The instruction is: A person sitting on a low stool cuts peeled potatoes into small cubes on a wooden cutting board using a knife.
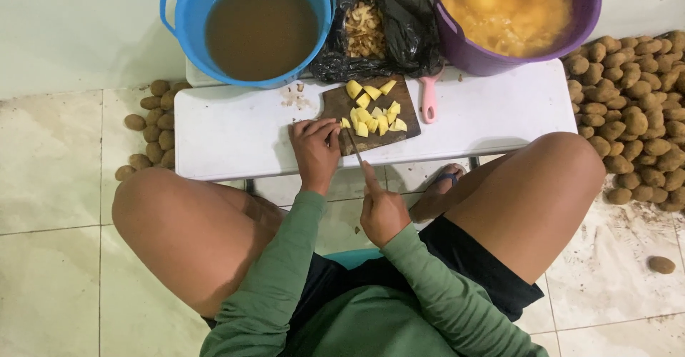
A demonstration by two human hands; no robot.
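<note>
A small dark wooden cutting board [334, 101] lies on a low white table [228, 132], carrying several yellow potato chunks [371, 118]. My left hand [315, 148] rests at the board's near left corner, fingers curled down on a piece of potato that they mostly hide. My right hand [382, 210] is below the table edge, closed around the handle of a knife [354, 146] whose blade angles up onto the board beside the left fingers.
A blue tub [175, 3] of brown water, a black bag [407, 32] of peelings and a purple tub [464, 53] of peeled potatoes in water stand at the back. A pink-handled tool [428, 100] lies by the board. Unpeeled potatoes are heaped on the floor at right [635, 114] and left [153, 121].
</note>
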